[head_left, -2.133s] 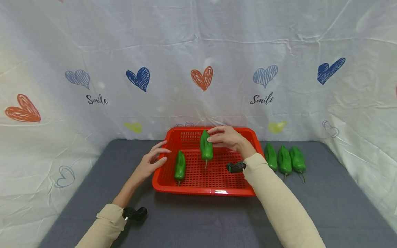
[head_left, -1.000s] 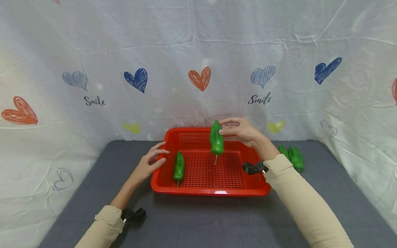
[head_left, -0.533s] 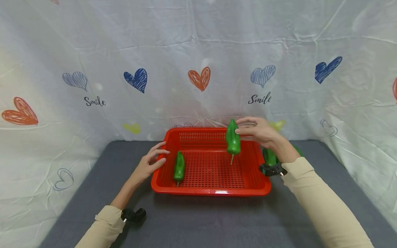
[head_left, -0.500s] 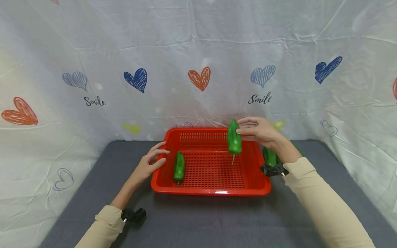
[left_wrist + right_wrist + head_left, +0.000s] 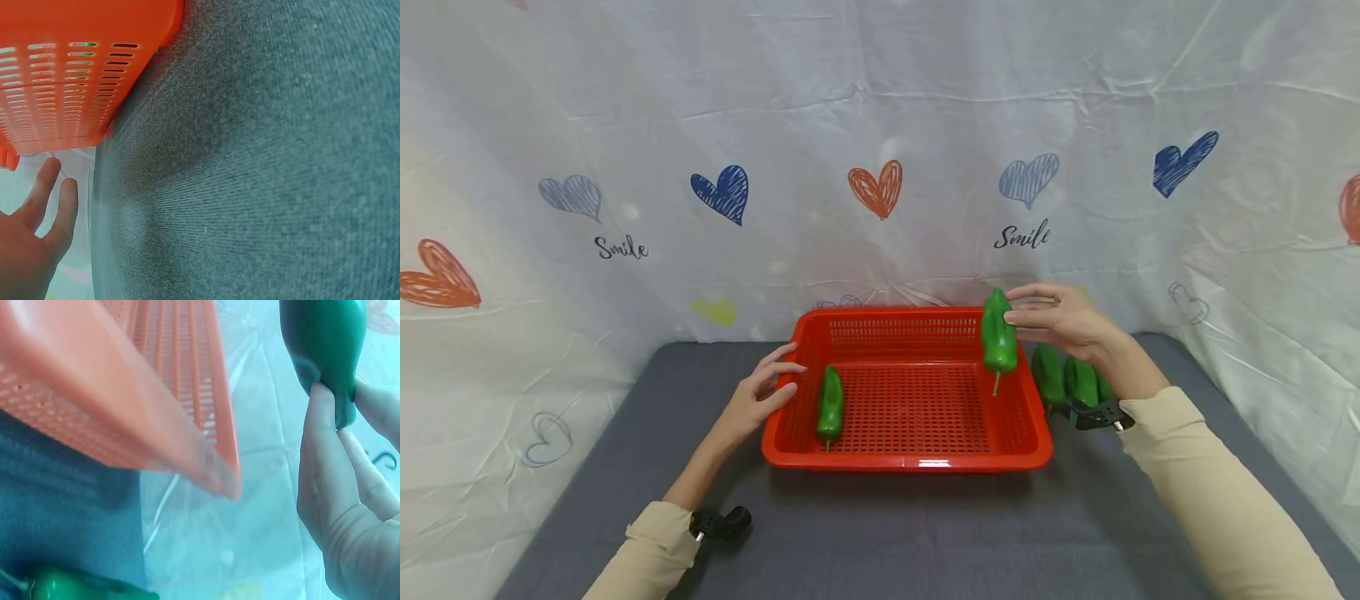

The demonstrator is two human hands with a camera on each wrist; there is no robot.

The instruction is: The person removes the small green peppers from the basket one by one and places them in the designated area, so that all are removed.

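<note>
My right hand (image 5: 1063, 321) pinches a green pepper (image 5: 999, 337) near its narrow end, between thumb and fingers. The pepper hangs stem down over the right wall of a red perforated basket (image 5: 910, 463). In the right wrist view the same pepper (image 5: 325, 337) shows above the fingertips, raised past the basket rim (image 5: 156, 425). A second green pepper (image 5: 831, 406) lies inside the basket at its left. My left hand (image 5: 756, 400) has its fingers spread at the basket's left rim, and in the left wrist view its fingers (image 5: 65, 212) are extended beside the basket wall.
Several green peppers (image 5: 1048, 375) lie on the grey cloth-covered table (image 5: 880, 533) right of the basket, partly hidden by the right wrist. One of them (image 5: 81, 587) shows low in the right wrist view. A white curtain (image 5: 880, 83) with printed hearts hangs behind.
My right hand has carried the pinched pepper rightward, from over the basket's middle to over its right wall. The left hand has stayed at the left rim.
</note>
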